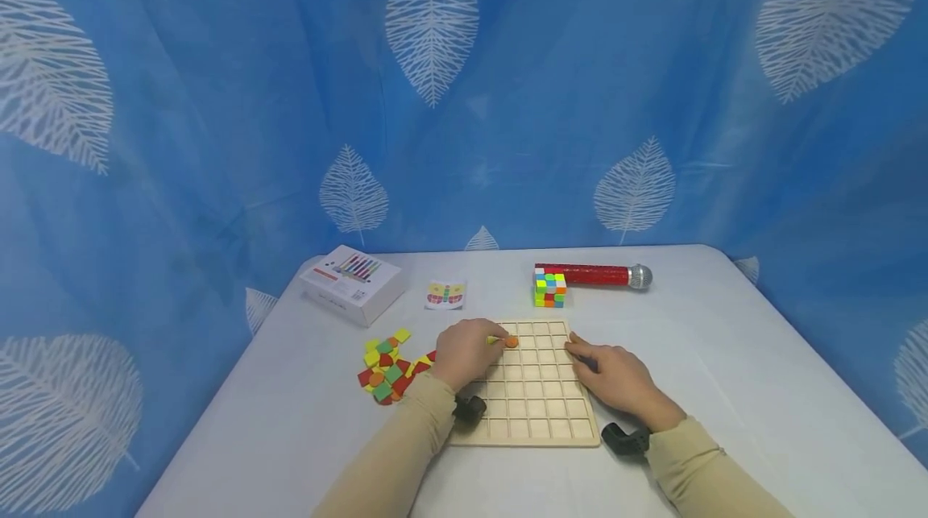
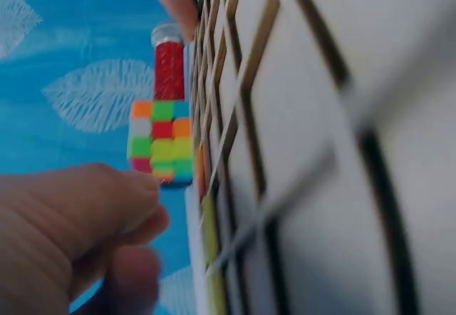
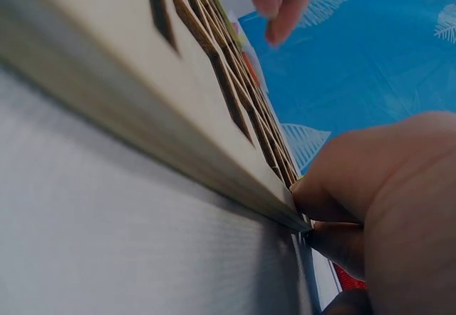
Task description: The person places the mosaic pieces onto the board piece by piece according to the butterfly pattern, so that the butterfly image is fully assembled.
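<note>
A pale wooden grid board (image 1: 535, 407) lies on the table, its square cells divided by thin strips. An orange disc (image 1: 511, 341) sits in its far row, and a yellow piece (image 2: 211, 236) lies beside it. My left hand (image 1: 467, 353) hovers over the far left part of the board, fingers loosely bent near these two pieces. Nothing shows between its fingertips (image 2: 146, 187) in the left wrist view. My right hand (image 1: 616, 377) grips the board's right edge near the far corner, thumb and fingers pinching the rim (image 3: 235, 183).
Left of the board lies a loose pile of red, yellow, green and orange pieces (image 1: 382, 391). Behind stand a white box (image 1: 355, 284), a butterfly pattern card (image 1: 445, 296), a puzzle cube (image 1: 549, 289) and a red microphone (image 1: 590, 275). A blue leaf-patterned curtain (image 1: 536, 99) hangs beyond the table.
</note>
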### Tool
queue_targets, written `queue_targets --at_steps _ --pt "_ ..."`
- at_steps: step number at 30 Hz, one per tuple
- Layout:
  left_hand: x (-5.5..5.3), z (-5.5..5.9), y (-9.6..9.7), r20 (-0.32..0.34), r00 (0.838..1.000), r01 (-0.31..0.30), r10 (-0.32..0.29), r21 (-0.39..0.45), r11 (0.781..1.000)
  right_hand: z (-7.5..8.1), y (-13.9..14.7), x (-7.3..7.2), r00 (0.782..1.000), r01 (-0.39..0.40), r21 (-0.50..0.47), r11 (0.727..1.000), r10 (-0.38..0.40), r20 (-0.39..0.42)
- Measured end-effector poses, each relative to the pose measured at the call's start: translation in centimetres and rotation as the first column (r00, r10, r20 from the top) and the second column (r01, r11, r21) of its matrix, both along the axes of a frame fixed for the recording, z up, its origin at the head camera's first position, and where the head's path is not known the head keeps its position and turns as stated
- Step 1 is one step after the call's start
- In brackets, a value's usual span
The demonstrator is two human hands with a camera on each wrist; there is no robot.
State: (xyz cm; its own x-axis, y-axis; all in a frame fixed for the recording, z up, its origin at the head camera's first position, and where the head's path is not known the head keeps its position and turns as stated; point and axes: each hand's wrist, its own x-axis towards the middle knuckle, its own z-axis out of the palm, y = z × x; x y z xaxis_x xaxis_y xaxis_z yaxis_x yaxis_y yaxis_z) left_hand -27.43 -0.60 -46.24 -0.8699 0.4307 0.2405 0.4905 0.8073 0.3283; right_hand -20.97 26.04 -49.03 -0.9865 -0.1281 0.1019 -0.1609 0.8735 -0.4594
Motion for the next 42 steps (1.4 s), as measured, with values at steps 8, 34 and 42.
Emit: queue_targets --at_steps 8,34,42 --pt "0.8 0.9 -8.6 0.103 0.950 -0.303 0.294 0.081 0.950 -0.1 0.0 -0.1 1.000 -0.010 0.010 1.000 0.010 0.000" --pt "1.9 -0.7 -9.1 0.022 0.995 -0.092 0.097 -0.158 0.983 0.2 0.2 0.0 1.000 -0.002 -0.017 1.000 0.002 -0.008" --pt "2.1 -0.6 -9.0 -0.074 0.996 -0.063 0.044 -0.274 0.960 0.0 0.1 -0.1 1.000 -0.013 -0.006 1.000 0.013 -0.018"
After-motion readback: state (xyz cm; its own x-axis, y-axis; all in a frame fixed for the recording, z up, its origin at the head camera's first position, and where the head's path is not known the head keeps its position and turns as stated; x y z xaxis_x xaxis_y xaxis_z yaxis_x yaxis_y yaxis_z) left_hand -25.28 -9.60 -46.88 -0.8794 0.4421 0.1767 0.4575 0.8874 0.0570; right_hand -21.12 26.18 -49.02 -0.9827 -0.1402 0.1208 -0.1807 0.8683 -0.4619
